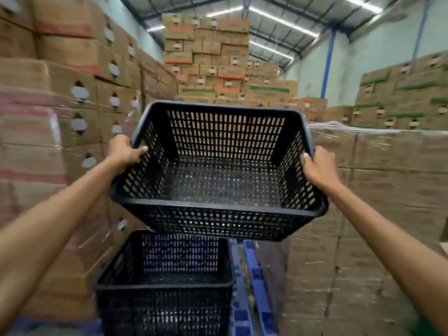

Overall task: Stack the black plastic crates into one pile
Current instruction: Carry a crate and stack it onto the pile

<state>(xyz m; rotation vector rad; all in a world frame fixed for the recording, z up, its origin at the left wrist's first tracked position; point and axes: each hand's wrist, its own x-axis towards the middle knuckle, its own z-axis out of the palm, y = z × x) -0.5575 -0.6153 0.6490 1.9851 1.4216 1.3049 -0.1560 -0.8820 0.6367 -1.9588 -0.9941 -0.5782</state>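
Two black plastic crates are in view: you hold the upper crate in the air, tilted, above the lower crate. Your left hand and right hand are closed around its side rims. Stacked cardboard boxes surround you.

single head-worn wide-angle view, looking forward and slightly down the aisle, close over both outstretched arms

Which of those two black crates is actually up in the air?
The upper crate: the left hand and right hand grip its side rims, tilted and off the ground. The lower crate sits beneath it, untouched.
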